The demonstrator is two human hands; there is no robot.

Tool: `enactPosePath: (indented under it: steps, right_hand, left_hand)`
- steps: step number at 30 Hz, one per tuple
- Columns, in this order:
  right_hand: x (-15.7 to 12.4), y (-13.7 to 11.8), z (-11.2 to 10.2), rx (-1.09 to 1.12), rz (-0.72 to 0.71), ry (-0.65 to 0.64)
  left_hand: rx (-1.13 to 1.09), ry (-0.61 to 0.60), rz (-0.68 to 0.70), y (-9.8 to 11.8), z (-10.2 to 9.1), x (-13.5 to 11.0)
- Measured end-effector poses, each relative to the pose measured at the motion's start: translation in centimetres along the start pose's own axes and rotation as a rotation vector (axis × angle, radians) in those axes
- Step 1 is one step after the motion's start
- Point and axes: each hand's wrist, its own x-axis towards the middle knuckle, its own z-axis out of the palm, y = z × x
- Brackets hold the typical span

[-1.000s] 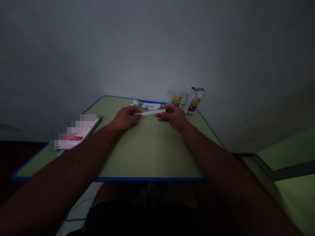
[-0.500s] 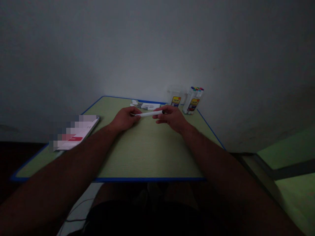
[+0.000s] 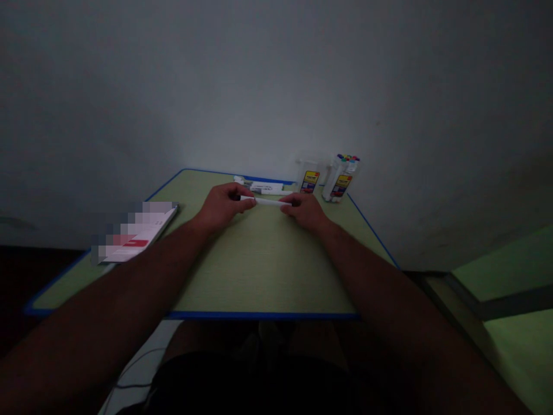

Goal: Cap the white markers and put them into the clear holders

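Observation:
A slim white marker [image 3: 268,202] lies level between my two hands, above the far half of the table [image 3: 263,265]. My left hand [image 3: 221,206] pinches its left end between thumb and fingers. At the other end my right hand [image 3: 307,211] is closed on it, and the tip there is hidden by the fingers. Just behind the hands, several white markers [image 3: 266,187] lie along the table's back edge. A clear plastic case [image 3: 308,176] with a yellow label stands behind my right hand. Beside it a second case [image 3: 340,181] holds several markers with coloured ends.
On the table's left side lies a flat white and red thing [image 3: 149,233], partly blurred out, close to my left forearm. The table has a blue rim [image 3: 263,316] and its back meets a grey wall [image 3: 259,86]. A cable [image 3: 133,386] hangs below on the left.
The marker has turned from a slight tilt to level. My right fingers now cover its dark right end, which showed before. My left hand has shifted slightly right along it.

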Motion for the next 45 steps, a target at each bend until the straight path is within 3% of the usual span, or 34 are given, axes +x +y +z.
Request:
enactPosePath:
  steps: [5,16,25,37,45]
  right_hand:
    - [0.0,0.2,0.1,-0.034,-0.038,-0.056]
    - [0.0,0.3,-0.1,-0.064,-0.039,-0.054]
    - [0.3,0.3,0.0,-0.055,-0.021,0.058]
    - [-0.6,-1.5,0.0,0.056,-0.036,0.008]
    - [-0.5,-1.0,0.6,0.013,-0.087,-0.015]
  left_hand:
    - [-0.03,-0.003,0.02,0.4,0.4,-0.3]
    - [0.001,0.01,0.016,-0.2,0.6,0.0]
    - [-0.003,0.022,-0.023,-0.5,0.3,0.3]
    - [0.017,-0.059,-0.072,-0.9,0.0,0.2]
    - [0.079,-0.028,-0.093,-0.6,0.1,0.0]
